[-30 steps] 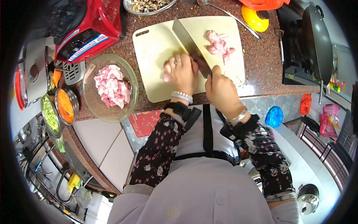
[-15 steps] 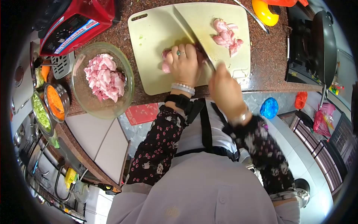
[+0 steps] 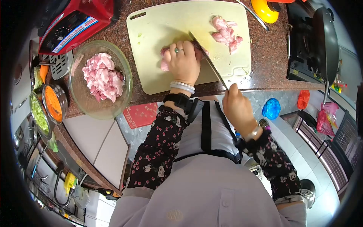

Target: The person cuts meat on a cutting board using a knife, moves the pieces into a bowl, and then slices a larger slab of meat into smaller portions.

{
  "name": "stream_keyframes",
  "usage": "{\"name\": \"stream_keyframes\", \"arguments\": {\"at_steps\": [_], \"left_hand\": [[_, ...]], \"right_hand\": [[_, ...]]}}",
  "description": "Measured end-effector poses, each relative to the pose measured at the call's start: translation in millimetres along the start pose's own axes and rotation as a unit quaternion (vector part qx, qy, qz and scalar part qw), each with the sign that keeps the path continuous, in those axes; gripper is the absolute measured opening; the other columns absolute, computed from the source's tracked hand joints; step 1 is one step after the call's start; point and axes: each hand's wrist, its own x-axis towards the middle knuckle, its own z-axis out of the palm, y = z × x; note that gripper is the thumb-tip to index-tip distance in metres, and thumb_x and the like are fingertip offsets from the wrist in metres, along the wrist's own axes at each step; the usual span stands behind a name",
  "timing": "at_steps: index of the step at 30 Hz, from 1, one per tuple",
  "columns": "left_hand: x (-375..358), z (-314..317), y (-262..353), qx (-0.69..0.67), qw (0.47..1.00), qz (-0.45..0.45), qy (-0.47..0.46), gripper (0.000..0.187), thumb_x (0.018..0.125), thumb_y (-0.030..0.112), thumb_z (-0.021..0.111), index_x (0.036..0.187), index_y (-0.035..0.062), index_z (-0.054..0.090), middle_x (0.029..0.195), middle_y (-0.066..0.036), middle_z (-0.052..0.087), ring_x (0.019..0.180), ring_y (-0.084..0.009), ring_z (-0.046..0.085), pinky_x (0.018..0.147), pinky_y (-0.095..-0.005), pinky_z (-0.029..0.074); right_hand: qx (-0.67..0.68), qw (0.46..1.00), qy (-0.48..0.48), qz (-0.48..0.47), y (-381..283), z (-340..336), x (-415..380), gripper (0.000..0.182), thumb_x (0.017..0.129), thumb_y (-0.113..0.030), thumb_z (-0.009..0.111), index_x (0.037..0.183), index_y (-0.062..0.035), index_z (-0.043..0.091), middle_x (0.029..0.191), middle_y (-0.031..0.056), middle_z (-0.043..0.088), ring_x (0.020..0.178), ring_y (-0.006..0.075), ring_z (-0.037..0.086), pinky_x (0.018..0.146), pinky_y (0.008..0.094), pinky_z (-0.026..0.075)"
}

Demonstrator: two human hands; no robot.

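My right hand (image 3: 237, 106) is wrapped round the handle of a long kitchen knife (image 3: 210, 62). The blade slants up and left over the pale cutting board (image 3: 151, 41), close beside the fingers of my left hand (image 3: 184, 62). With that hand I press a piece of raw meat (image 3: 165, 65) down on the board, its fingers curled and covering most of it. A little meat shows between hand and blade. Several cut meat pieces (image 3: 225, 34) lie at the board's right. Left of the board, a glass bowl (image 3: 129, 81) holds a heap of cut meat (image 3: 103, 77).
At the left stand a metal bowl of shredded orange vegetable (image 3: 53, 103) and a bowl of chopped green vegetable (image 3: 39, 113). A red appliance (image 3: 77, 24) is at the back left. A wok (image 3: 326, 45) sits on the stove at right. A thin metal utensil (image 3: 255, 16) lies beside the board.
My right hand has drawn the knife back toward my body and slightly right. My left hand stays on the meat. The whole view has shifted a little.
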Motion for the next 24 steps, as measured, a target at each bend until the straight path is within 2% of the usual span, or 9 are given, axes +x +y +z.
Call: {"name": "stream_keyframes", "arguments": {"at_steps": [3, 5, 6, 8, 10, 13, 16, 20, 24], "left_hand": [[0, -2, 0, -0.009, 1.000, -0.006, -0.001, 0.023, 0.071, 0.016, 0.068, 0.083, 0.0057, 0.051, 0.089, -0.012, 0.056, 0.091, -0.0324, 0.051, 0.084, -0.0445, 0.035], [2, -1, 0, -0.011, 1.000, 0.001, 0.016, 0.021, 0.072, 0.015, 0.067, 0.083, 0.0059, 0.051, 0.088, -0.012, 0.056, 0.090, -0.0325, 0.051, 0.083, -0.0443, 0.035], [0, -2, -1, -0.005, 1.000, 0.004, 0.016, 0.020, 0.073, 0.014, 0.066, 0.082, 0.0061, 0.051, 0.087, -0.012, 0.056, 0.089, -0.0326, 0.051, 0.083, -0.0442, 0.035], [1, -4, -3, 0.007, 1.000, 0.016, 0.019, 0.017, 0.074, 0.014, 0.065, 0.081, 0.0064, 0.052, 0.086, -0.012, 0.056, 0.088, -0.0327, 0.050, 0.082, -0.0440, 0.035], [1, -4, -9, -0.035, 0.998, 0.029, 0.032, 0.013, 0.074, 0.011, 0.063, 0.079, 0.0083, 0.052, 0.080, -0.010, 0.055, 0.084, -0.0315, 0.051, 0.081, -0.0436, 0.035], [2, -13, -14, -0.134, 0.989, 0.024, 0.055, 0.012, 0.075, 0.010, 0.064, 0.075, 0.0099, 0.052, 0.074, -0.007, 0.054, 0.077, -0.0295, 0.050, 0.080, -0.0417, 0.035], [3, -31, -5, -0.087, 0.993, -0.030, 0.078, 0.013, 0.076, 0.011, 0.064, 0.075, 0.0095, 0.052, 0.074, -0.006, 0.054, 0.077, -0.0288, 0.049, 0.077, -0.0407, 0.034], [5, -13, -2, -0.015, 0.997, -0.012, 0.079, 0.014, 0.075, 0.012, 0.065, 0.078, 0.0089, 0.052, 0.079, -0.007, 0.055, 0.081, -0.0290, 0.049, 0.076, -0.0416, 0.033], [2, -7, -3, 0.049, 0.998, 0.007, 0.042, 0.016, 0.072, 0.012, 0.063, 0.081, 0.0069, 0.052, 0.087, -0.010, 0.056, 0.086, -0.0300, 0.050, 0.079, -0.0416, 0.033]], "right_hand": [[-0.004, 1.000, -0.012, -0.006, 5, 6, 8, 0.021, 0.091, -0.019, 0.052, 0.097, -0.0010, 0.041, 0.070, 0.0212, 0.062, 0.058, 0.0401, 0.062, 0.051, 0.0468, 0.051], [0.016, 0.997, 0.051, -0.058, -11, 6, 52, 0.022, 0.091, -0.019, 0.051, 0.096, 0.0000, 0.043, 0.069, 0.0228, 0.061, 0.057, 0.0412, 0.061, 0.051, 0.0484, 0.051], [-0.017, 0.993, 0.087, -0.084, -21, 3, 78, 0.021, 0.088, -0.019, 0.054, 0.092, 0.0001, 0.046, 0.062, 0.0170, 0.060, 0.055, 0.0313, 0.064, 0.047, 0.0396, 0.053], [0.130, 0.984, 0.086, -0.091, -22, -12, 115, 0.022, 0.089, -0.019, 0.051, 0.089, 0.0023, 0.046, 0.064, 0.0268, 0.060, 0.061, 0.0427, 0.063, 0.054, 0.0506, 0.051], [0.162, 0.980, 0.091, -0.069, 2, -16, 124, 0.025, 0.089, -0.020, 0.051, 0.094, 0.0032, 0.046, 0.065, 0.0286, 0.060, 0.063, 0.0463, 0.061, 0.057, 0.0542, 0.050], [0.167, 0.972, 0.162, -0.037, 28, -29, 97, 0.021, 0.089, -0.017, 0.050, 0.099, 0.0011, 0.047, 0.066, 0.0291, 0.060, 0.063, 0.0466, 0.061, 0.057, 0.0535, 0.050], [0.208, 0.964, 0.161, -0.039, 15, -40, 63, 0.017, 0.089, -0.014, 0.050, 0.094, 0.0018, 0.046, 0.063, 0.0275, 0.059, 0.060, 0.0455, 0.061, 0.056, 0.0536, 0.050], [0.118, 0.991, 0.066, -0.011, -26, -18, 50, 0.018, 0.088, -0.017, 0.051, 0.091, -0.0014, 0.042, 0.064, 0.0224, 0.061, 0.058, 0.0411, 0.063, 0.053, 0.0491, 0.052], [0.013, 0.997, 0.075, -0.019, -38, 0, 20, 0.016, 0.087, -0.013, 0.053, 0.091, -0.0027, 0.042, 0.066, 0.0151, 0.060, 0.055, 0.0319, 0.064, 0.048, 0.0397, 0.054]]}}
